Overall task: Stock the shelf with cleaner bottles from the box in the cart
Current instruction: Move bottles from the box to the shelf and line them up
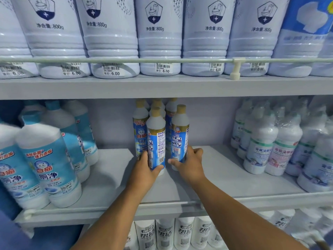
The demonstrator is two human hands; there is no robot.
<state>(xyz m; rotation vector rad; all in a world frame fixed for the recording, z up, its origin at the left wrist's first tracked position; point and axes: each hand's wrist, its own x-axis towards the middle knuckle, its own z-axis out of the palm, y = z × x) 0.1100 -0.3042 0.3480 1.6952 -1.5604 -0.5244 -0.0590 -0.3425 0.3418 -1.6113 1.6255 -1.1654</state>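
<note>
The middle shelf (pixel 212 177) is carrying a small cluster of cleaner bottles (pixel 142 127) toward its back edge, with bare board on both sides. The person is setting down two more in front: the left hand (pixel 144 170) is curling round the left bottle (pixel 156 141), the right hand (pixel 191 163) round the right bottle (pixel 179 136). Both labels are showing their backs, so I'd be turning them to face front and keeping them upright against the cluster
</note>
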